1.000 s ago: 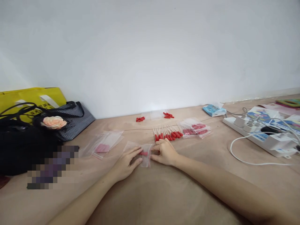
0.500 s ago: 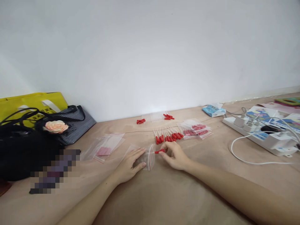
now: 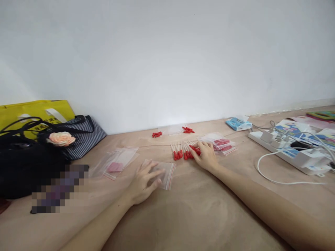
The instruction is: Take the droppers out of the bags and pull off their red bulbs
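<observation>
My left hand (image 3: pixel 144 183) is open, its fingers spread over a clear zip-lock bag (image 3: pixel 167 177) that lies flat on the table with its red seal line to the right. Farther right, my right hand (image 3: pixel 208 157) pinches a red-tipped stick (image 3: pixel 194 149) at the right part of a row. Red-tipped sticks (image 3: pixel 178 154) lie side by side there, pale shafts pointing away and red ends toward me. The right hand covers some of that row. Just beyond it are filled zip-lock bags (image 3: pixel 225 147) with red pieces inside.
Zip-lock bags with a pink slip (image 3: pixel 115 167) lie left. Small red piles (image 3: pixel 188 130) sit near the wall. A blue tissue pack (image 3: pixel 237 124) and a white power strip (image 3: pixel 295 157) with cables are at right. A striped bag (image 3: pixel 87 134) and black bag (image 3: pixel 28 170) stand left.
My right hand has moved away from the bag's mouth, up and right to the row of red-tipped sticks. The left hand's fingers have lifted and spread, and the bag lies flatter.
</observation>
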Available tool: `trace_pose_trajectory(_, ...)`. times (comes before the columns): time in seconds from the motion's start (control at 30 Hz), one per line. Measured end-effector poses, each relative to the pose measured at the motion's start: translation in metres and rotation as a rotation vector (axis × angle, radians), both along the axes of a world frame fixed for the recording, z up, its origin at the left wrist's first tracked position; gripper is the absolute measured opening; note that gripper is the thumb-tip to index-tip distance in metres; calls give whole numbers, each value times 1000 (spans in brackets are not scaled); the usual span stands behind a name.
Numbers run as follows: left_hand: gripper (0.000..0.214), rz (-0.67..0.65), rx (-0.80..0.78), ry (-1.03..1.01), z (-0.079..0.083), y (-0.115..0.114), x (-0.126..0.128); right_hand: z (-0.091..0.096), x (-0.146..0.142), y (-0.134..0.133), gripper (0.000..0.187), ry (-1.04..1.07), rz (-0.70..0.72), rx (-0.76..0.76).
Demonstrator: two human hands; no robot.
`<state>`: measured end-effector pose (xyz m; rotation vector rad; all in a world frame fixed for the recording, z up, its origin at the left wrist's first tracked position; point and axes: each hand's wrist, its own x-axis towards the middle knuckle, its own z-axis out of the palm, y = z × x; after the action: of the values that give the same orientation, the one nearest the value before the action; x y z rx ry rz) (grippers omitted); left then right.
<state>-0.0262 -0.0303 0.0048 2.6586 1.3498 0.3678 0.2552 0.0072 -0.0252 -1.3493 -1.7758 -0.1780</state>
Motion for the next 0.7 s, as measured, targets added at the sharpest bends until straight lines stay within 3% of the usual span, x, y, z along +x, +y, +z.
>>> trace_pose_trajectory(0.1, 34, 328, 111, -189, -5, 6, -2, -4, -4, -2, 17, -146, -6, -17)
trace_pose_trajectory(0.17, 34, 417, 60, -240, -7, 12, -4, -5, -5, -4, 18, -218, -14, -32)
trace_pose_trajectory(0.43, 39, 399, -136, -431, -7, 21, -12, -5, -6, -8, 23, -240, -44, -27)
trace_pose_trajectory(0.57, 34, 428, -138, -634, -9, 20, -9, -6, -5, -9, 22, -236, -33, -25)
trace_pose_trajectory(0.7, 29, 462, -85, -659, -5, 19, -10, -6, -5, -9, 20, -223, -20, -29)
